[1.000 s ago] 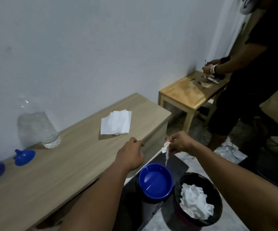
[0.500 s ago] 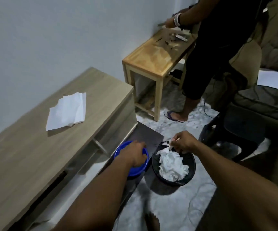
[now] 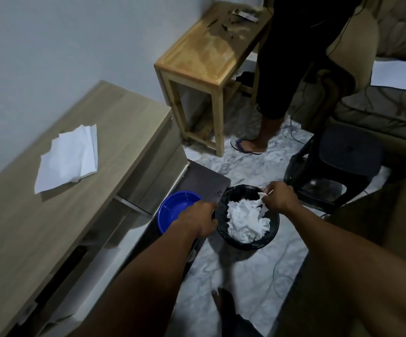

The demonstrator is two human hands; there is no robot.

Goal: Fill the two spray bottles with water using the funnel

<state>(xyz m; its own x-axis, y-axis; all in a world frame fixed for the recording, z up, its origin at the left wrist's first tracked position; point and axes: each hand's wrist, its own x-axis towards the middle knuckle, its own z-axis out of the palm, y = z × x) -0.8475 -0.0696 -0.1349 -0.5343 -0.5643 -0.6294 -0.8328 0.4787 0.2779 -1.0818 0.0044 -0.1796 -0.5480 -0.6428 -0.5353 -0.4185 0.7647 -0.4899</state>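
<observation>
Room: dim, with a pale wall and a marbled floor point(image 3: 245, 147), seen from above looking down.
Low cabinet point(image 3: 51, 239): ran along the wall at left and carried a stack of white tissues point(image 3: 68, 156), laid flat and well apart from both hands, likely kept there for wiping.
Spray bottles and funnel: not in view, so their place could not be told from here.
Blue basin point(image 3: 175, 207): sat on a dark board point(image 3: 204, 176) on the floor, just beside the foot of the cabinet. Water level too hard to read.
Left hand point(image 3: 197, 220): lay over the basin's right rim, back upward, fingers bent down out of sight. Could not be told whether gripping or merely resting. Probably placed to steady or lift the basin.
Right hand point(image 3: 279, 197): hovered over the far rim of the black bin point(image 3: 273, 229), thumb and fingers pinched narrow on a tissue scrap point(image 3: 262, 195), held there, by the look of it, for dropping in.
Bin: stood just beside the basin, the gap hidden under the left hand, and was heaped with crumpled tissue point(image 3: 245, 222).
Stage: judged a clean-up aside. Filling neither shown nor checkable.
In the way: a second person's leg point(image 3: 270, 127) by the wooden side table point(image 3: 204, 54), a dark stool point(image 3: 343, 161) just right of the bin, and the wearer's bare foot point(image 3: 221, 302) below.
</observation>
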